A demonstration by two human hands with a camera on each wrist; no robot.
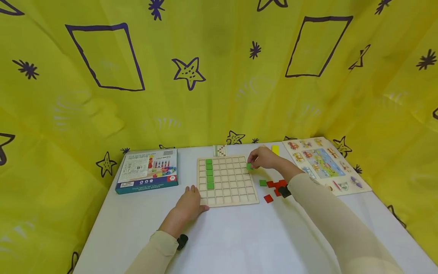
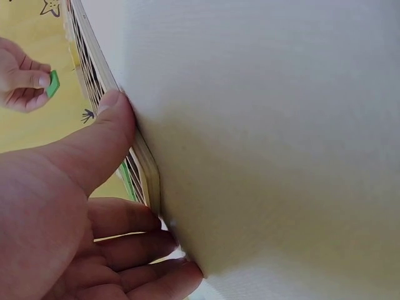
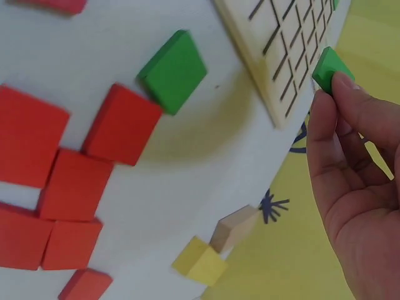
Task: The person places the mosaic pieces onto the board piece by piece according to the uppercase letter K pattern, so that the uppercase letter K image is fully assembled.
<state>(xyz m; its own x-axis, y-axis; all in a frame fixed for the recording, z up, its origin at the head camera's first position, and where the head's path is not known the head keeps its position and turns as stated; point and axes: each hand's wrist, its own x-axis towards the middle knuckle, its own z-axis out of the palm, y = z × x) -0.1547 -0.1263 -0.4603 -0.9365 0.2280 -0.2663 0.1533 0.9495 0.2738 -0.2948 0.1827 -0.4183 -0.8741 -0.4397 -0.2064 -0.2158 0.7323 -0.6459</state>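
Observation:
A wooden grid board (image 1: 229, 175) lies flat on the white table, with several green square tiles (image 1: 210, 173) in one column toward its left. My left hand (image 1: 188, 203) rests at the board's near left corner. Its thumb (image 2: 115, 134) presses along the near edge, and the fingers reach down to the tabletop. Above the board's far right corner, my right hand (image 1: 264, 156) pinches a green tile (image 3: 330, 69) between thumb and fingertips, apart from the board. One loose green tile (image 3: 175, 72) and several red tiles (image 3: 122, 125) lie right of the board.
A beaded-toy box (image 1: 147, 171) lies at the left. Behind the board is a small patterned card (image 1: 220, 150). A yellow block (image 3: 200, 259) and a plain wooden block (image 3: 235, 227) stand at the back, near a picture puzzle board (image 1: 325, 163). Yellow curtain (image 1: 219, 95) borders the table.

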